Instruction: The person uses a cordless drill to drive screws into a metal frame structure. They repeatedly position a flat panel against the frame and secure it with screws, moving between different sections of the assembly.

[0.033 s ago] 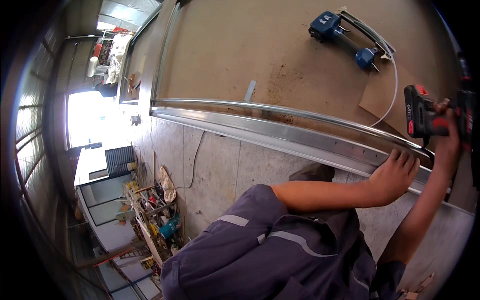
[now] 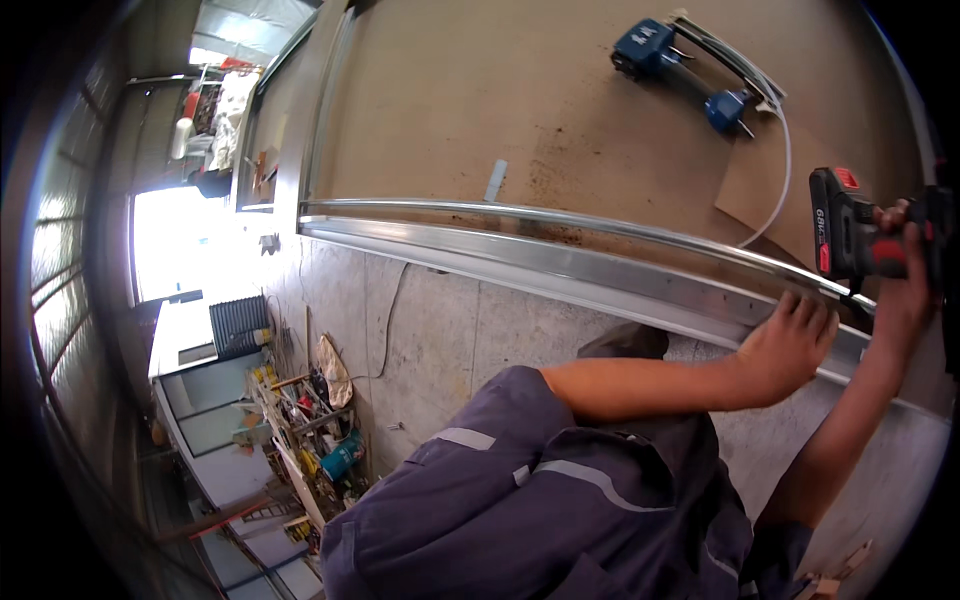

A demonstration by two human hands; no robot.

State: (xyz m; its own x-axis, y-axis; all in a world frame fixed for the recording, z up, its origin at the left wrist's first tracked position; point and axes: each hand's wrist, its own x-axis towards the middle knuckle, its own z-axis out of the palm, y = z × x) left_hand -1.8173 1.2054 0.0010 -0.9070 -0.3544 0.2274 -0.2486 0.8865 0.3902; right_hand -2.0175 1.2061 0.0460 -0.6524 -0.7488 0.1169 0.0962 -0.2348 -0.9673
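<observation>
My right hand [image 2: 903, 285] is wrapped round the grip of a black and red cordless drill [image 2: 845, 225], held over the right end of the long workpiece. The drill's front end is dark and lost near the picture's rim. My left hand [image 2: 785, 340] rests with bent fingers over a silver metal rail [image 2: 600, 280], gripping its edge a little left of the drill. Along the rail runs a shiny round metal bar [image 2: 560, 215]. Its right end passes beneath the drill and close to my left fingertips.
A brown board surface [image 2: 430, 120] spreads beyond the rail. On it lie a blue two-headed tool [image 2: 645, 45] with a pale hose [image 2: 787, 180] and a small light strip [image 2: 496, 180]. Tools and scrap [image 2: 325, 410] crowd a stand on the left; a dark cable [image 2: 393, 320] crosses the concrete floor.
The drill and my right hand have shifted slightly to the right. My left hand keeps its place on the rail.
</observation>
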